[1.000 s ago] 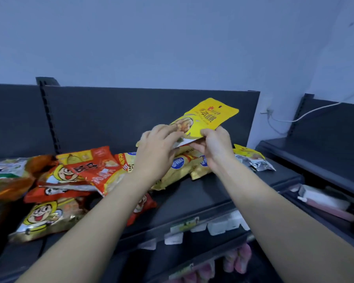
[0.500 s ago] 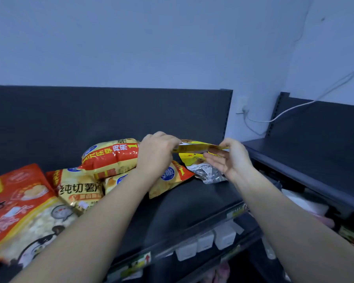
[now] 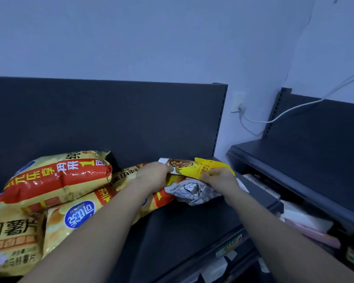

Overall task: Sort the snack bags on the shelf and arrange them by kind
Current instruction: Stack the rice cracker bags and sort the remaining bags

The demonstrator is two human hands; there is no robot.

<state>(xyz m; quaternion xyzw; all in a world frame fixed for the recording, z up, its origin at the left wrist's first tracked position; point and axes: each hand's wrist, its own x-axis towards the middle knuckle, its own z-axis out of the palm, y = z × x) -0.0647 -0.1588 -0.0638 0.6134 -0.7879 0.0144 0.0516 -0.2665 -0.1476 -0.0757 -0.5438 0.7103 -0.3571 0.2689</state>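
The left hand [image 3: 153, 176] and right hand [image 3: 219, 179] each pinch one end of a flat yellow snack pouch [image 3: 194, 168], fingers curled over its edges. Its long axis runs left to right along the shelf [image 3: 182, 231], near level, at the shelf's right end. Directly beneath lies a second pouch [image 3: 192, 190], silver back up; whether they touch I cannot tell. The likely move is straight down onto it. Two pouches, then — and left of the hands, at least four potato chip bags [image 3: 57, 176], heaped.
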